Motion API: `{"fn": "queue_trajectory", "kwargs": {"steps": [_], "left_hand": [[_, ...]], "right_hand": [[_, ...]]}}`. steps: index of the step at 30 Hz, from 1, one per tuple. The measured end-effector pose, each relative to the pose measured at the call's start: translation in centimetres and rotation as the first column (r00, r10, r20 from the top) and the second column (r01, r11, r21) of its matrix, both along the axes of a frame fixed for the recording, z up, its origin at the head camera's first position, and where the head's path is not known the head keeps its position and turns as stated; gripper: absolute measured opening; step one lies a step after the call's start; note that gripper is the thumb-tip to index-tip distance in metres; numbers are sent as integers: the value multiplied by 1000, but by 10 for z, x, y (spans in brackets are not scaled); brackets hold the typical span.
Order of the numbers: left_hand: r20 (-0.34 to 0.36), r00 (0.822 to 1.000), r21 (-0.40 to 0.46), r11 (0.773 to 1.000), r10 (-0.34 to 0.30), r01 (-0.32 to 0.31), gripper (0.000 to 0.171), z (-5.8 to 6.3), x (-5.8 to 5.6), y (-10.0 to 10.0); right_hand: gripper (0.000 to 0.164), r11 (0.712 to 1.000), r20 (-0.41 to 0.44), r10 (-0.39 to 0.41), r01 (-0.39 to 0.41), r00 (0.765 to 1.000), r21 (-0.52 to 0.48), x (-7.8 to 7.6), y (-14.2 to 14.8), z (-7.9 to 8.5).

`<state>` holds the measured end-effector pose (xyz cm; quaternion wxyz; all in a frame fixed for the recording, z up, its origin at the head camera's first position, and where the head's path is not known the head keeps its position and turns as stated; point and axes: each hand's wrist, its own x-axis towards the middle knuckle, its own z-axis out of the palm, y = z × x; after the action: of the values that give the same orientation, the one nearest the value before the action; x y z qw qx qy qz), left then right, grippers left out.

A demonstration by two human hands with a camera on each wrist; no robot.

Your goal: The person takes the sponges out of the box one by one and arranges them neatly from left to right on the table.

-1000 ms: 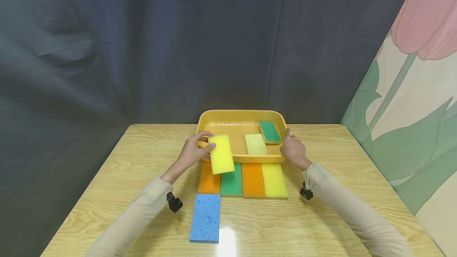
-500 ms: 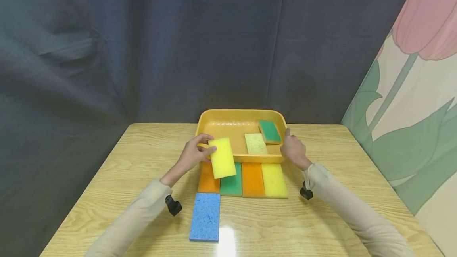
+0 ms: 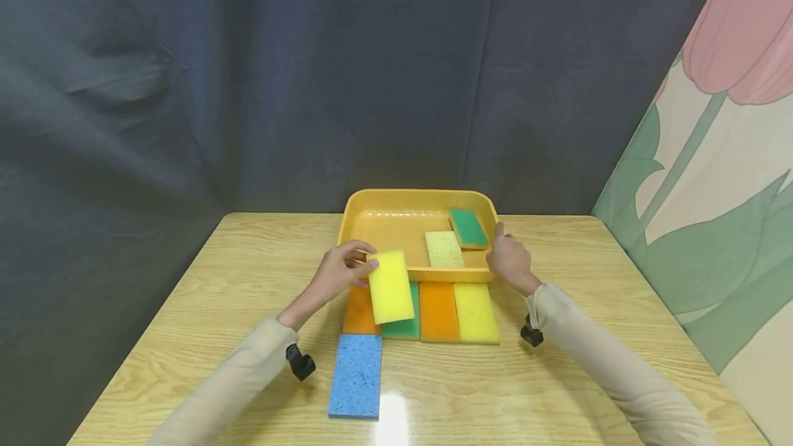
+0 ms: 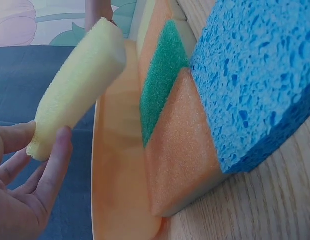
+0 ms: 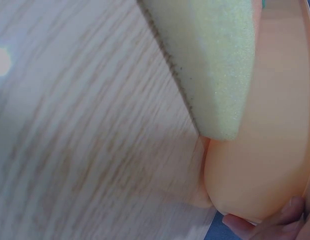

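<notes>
My left hand [image 3: 337,270] pinches a yellow sponge [image 3: 392,288] by its upper left corner, thumb on one side and fingers on the other. The sponge hangs tilted above the front edge of a yellow plastic tub [image 3: 396,226], partly covering an orange sponge [image 3: 359,312] and a green sponge [image 3: 405,325] on the table. In the left wrist view the held sponge [image 4: 77,85] shows edge-on between the fingertips. My right hand [image 3: 509,258] grips the tub's right side at the rim; fingers [image 5: 282,220] show against its outer wall in the right wrist view.
Inside the tub lie a pale yellow sponge [image 3: 444,250] and a green-topped sponge [image 3: 469,228]. Along its front stand another orange sponge [image 3: 439,312] and another yellow sponge [image 3: 476,314], side by side. A blue sponge [image 3: 356,377] lies nearer. A dark curtain [image 3: 372,88] hangs behind the table.
My left hand has moved slightly right and toward me, carrying the yellow sponge lower over the front row. The right hand and the tub stay where they were.
</notes>
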<state>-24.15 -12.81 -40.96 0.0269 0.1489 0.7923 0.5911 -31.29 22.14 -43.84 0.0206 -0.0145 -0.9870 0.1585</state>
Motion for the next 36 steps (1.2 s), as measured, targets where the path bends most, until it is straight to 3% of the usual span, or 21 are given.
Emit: {"fn": "queue_trajectory", "kwargs": {"steps": [8,19,36], "left_hand": [[-2,998,-41,997,-63,63,32,0,4,-1],[74,981,-48,982,-177,181,28,-7,12,-1],[136,934,-96,934,-332,345,18,-21,22,3]], "right_hand": [[69,1000,-16,3,-3,1000,2,0,0,-2],[70,1000,-12,5,-5,1000,-5,-1,2,-2],[70,1000,2,1,-1,1000,0,-2,2,-3]]}}
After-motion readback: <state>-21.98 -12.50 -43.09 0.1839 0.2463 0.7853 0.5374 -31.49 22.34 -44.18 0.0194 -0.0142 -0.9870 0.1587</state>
